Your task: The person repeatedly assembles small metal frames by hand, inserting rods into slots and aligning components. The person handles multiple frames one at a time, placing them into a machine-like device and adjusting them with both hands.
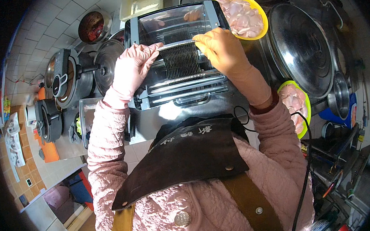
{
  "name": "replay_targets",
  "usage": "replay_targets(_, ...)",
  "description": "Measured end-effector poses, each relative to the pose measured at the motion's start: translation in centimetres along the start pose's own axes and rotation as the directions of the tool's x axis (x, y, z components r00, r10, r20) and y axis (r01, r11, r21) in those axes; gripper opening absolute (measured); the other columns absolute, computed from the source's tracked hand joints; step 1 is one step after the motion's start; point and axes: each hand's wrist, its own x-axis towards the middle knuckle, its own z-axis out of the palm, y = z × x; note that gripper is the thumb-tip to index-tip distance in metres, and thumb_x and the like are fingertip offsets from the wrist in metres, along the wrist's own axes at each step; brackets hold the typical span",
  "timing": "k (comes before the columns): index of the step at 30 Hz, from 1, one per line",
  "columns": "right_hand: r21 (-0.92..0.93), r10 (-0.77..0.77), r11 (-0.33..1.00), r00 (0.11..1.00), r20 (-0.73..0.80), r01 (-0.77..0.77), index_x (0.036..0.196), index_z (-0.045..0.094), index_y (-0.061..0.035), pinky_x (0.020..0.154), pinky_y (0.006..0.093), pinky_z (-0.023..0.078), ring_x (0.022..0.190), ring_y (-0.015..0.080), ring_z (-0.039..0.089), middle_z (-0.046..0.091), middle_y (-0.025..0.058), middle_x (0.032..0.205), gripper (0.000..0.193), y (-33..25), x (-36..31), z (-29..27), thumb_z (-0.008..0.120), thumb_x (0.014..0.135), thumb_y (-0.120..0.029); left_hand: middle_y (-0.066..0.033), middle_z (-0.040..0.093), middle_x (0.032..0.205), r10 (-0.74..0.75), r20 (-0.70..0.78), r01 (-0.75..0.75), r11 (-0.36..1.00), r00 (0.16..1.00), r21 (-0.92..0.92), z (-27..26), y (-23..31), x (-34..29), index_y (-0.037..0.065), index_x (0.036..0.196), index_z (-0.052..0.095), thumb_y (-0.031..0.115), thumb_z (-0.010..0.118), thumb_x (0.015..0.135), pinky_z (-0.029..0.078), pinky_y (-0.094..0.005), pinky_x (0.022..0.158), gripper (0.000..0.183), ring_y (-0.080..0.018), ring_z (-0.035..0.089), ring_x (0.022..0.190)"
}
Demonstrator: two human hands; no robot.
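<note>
A countertop meat cutting machine (144,100) with a dark frame stands in front of me, its clear cover (171,19) on the far side. Rows of thin, closely set blades (182,64) run across its middle. Above them lies a metal rod (176,44), one end in each of my gloved hands. My left hand (136,64), in a pale pink glove, is closed at the left end. At the right end my right hand (223,49), in a yellow-orange glove, has its fingers pinched closed. Both palms are hidden.
Raw chicken pieces (242,19) fill a yellow bowl (266,25) behind the machine at right. Nearer is a second yellow-green bowl (306,108) of meat. A large round metal lid (301,45) lies at far right. Pots (74,75) stand left; a black cable (307,163) hangs at right.
</note>
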Motion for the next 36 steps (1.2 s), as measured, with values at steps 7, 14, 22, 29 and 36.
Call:
replay_targets(7, -0.067, -0.062, 0.996, 0.996, -0.057, 0.058, 0.102, 0.078, -0.0034, 0.074, 0.0434, 0.054, 0.084, 0.0311, 0.068, 0.075, 0.0111, 0.091, 0.021, -1.1, -1.0, -0.4, 0.072, 0.094, -0.022, -0.0042, 0.069, 0.095, 0.036, -0.031, -0.035, 0.999, 0.999, 0.033, -0.8, 1.6, -1.0, 0.016, 0.127, 0.077, 0.017, 0.076, 0.096, 0.053, -0.0358, 0.082, 0.031, -0.0232, 0.065, 0.088)
replay_targets(14, -0.094, -0.067, 0.994, 0.997, -0.038, 0.063, 0.102, 0.078, -0.0055, 0.073, 0.0416, 0.053, 0.083, 0.0289, 0.068, 0.074, 0.0086, 0.09, 0.019, -1.7, -1.8, -0.7, 0.074, 0.093, -0.022, -0.0039, 0.068, 0.101, -0.01, 0.034, 0.006, 0.995, 0.999, 0.103, -1.0, 2.5, -1.9, 0.018, 0.128, 0.075, 0.017, 0.077, 0.094, 0.051, -0.0366, 0.081, 0.035, -0.024, 0.063, 0.09)
replay_targets(22, -0.2, -0.057, 0.978, 0.998, 0.005, 0.057, 0.104, 0.079, -0.0088, 0.072, 0.0416, 0.054, 0.079, 0.0279, 0.066, 0.07, 0.0063, 0.089, 0.019, -2.7, -2.9, -1.0, 0.075, 0.093, -0.023, -0.0022, 0.068, 0.103, 0.01, 0.034, -0.015, 0.985, 0.999, 0.174, -1.1, 3.3, -3.2, 0.02, 0.132, 0.075, 0.018, 0.076, 0.094, 0.047, -0.0357, 0.084, 0.038, -0.0226, 0.061, 0.094)
replay_targets(29, -0.106, -0.091, 0.99, 0.996, -0.013, 0.089, 0.106, 0.079, -0.0063, 0.072, 0.0429, 0.054, 0.08, 0.0316, 0.068, 0.073, 0.0114, 0.091, 0.021, -1.4, -1.6, -1.0, 0.074, 0.095, -0.023, -0.0017, 0.066, 0.094, 0.046, -0.032, -0.042, 0.992, 0.998, 0.118, -1.0, 3.1, -1.5, 0.019, 0.127, 0.075, 0.021, 0.075, 0.095, 0.048, -0.0359, 0.077, 0.032, -0.021, 0.062, 0.088)
replay_targets(36, -0.001, 0.027, 1.0, 0.999, 0.036, -0.027, 0.101, 0.079, -0.0064, 0.068, 0.0454, 0.055, 0.076, 0.0351, 0.071, 0.074, 0.0141, 0.084, 0.022, -0.2, 0.0, 0.0, 0.074, 0.095, -0.027, -0.0068, 0.07, 0.094, 0.042, -0.106, -0.041, 0.999, 0.994, 0.013, 0.4, 3.1, 0.4, 0.009, 0.112, 0.071, 0.029, 0.074, 0.097, 0.056, -0.0371, 0.078, 0.025, -0.0267, 0.068, 0.088)
